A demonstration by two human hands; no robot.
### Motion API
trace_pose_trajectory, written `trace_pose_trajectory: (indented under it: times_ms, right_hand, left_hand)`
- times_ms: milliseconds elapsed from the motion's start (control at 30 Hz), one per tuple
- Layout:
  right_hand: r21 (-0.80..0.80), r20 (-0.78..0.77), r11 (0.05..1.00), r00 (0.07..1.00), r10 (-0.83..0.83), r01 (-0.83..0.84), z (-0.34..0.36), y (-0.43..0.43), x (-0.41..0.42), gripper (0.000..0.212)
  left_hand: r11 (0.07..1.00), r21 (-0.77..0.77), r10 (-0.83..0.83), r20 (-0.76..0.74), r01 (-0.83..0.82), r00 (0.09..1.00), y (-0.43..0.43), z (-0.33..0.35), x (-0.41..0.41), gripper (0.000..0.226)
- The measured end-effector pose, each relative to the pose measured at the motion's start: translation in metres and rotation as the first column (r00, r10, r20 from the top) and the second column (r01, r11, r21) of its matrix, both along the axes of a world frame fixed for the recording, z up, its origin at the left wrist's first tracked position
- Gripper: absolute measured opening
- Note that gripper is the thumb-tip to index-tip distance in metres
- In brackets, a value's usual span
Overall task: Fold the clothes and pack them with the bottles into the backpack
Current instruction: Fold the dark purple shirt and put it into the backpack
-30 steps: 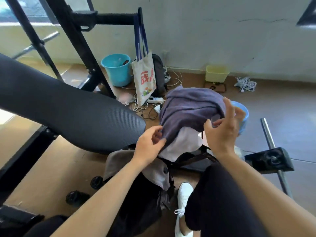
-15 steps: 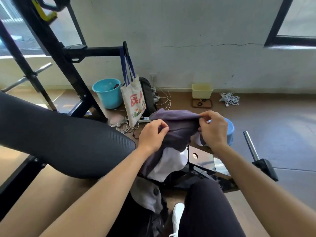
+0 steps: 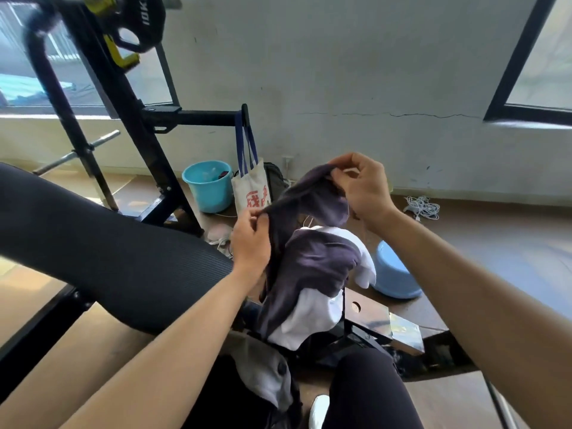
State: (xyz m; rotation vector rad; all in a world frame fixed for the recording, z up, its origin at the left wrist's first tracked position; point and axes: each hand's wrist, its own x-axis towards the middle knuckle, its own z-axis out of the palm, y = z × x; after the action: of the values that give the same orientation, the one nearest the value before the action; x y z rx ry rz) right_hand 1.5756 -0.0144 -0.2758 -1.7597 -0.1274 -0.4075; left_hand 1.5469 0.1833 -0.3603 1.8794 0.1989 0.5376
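A dark purple garment [image 3: 312, 261] hangs in the air in front of me, with a white garment [image 3: 306, 320] draped under and behind it. My left hand [image 3: 250, 239] pinches the purple cloth's edge at the lower left. My right hand [image 3: 362, 184] pinches the same edge higher up, to the right. Below, between my knees, a dark backpack with a grey flap [image 3: 263, 370] sits on the floor. No bottles are in sight.
A black padded bench [image 3: 102, 249] slants across the left. Behind it stands a black weight rack [image 3: 130, 119] with a tote bag [image 3: 252, 190] hanging from it. A teal bucket [image 3: 207, 187], a blue basin [image 3: 393, 277] and white cables [image 3: 422, 207] lie on the floor.
Both hands have lifted the purple garment higher, and the right hand has risen above the left. The cloth now hangs down, stretched between them. The view has tilted upward.
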Motion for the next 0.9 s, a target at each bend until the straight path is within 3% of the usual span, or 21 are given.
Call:
trace_pose_trajectory:
  times_ms: [167, 300, 400, 533, 600, 700, 767, 900]
  right_hand:
    - [-0.056, 0.096, 0.987, 0.983, 0.157, -0.152, 0.021, 0.028, -0.012, 0.018]
    - [-0.164, 0.051, 0.914, 0.922, 0.383, -0.37, 0.013, 0.064, -0.05, 0.041]
    - [-0.212, 0.032, 0.832, 0.847, 0.531, -0.513, 0.0, 0.102, -0.086, 0.049]
    - [-0.151, -0.037, 0.768, 0.779, 0.625, -0.623, -0.036, 0.148, -0.119, 0.01]
    - [-0.128, -0.11, 0.749, 0.76, 0.641, -0.65, -0.057, 0.163, -0.129, 0.009]
    - [-0.201, -0.214, 0.716, 0.743, 0.634, -0.669, -0.081, 0.177, -0.147, 0.031]
    - [-0.226, -0.251, 0.708, 0.743, 0.621, -0.669, -0.094, 0.181, -0.16, 0.034]
    - [-0.099, -0.292, 0.728, 0.719, 0.63, -0.678, -0.116, 0.178, -0.177, 0.033]
  left_hand:
    - [0.985, -0.171, 0.033, 0.192, 0.001, 0.981, 0.049, 0.073, -0.019, 0.013]
    - [0.982, -0.1, -0.132, 0.263, 0.163, 0.956, 0.079, 0.112, -0.061, 0.013]
    - [0.959, 0.062, -0.283, 0.219, 0.276, 0.934, 0.096, 0.112, -0.099, 0.014]
    - [0.933, 0.189, -0.328, 0.104, 0.305, 0.939, 0.126, 0.079, -0.144, 0.006]
    - [0.942, 0.192, -0.29, 0.062, 0.274, 0.955, 0.145, 0.057, -0.164, 0.006]
    - [0.941, 0.299, -0.157, -0.029, 0.158, 0.987, 0.172, 0.022, -0.192, 0.011]
    - [0.924, 0.374, -0.038, -0.112, 0.077, 0.993, 0.183, -0.001, -0.212, 0.017]
    - [0.862, 0.508, 0.128, -0.221, 0.002, 0.967, 0.193, -0.047, -0.242, 0.026]
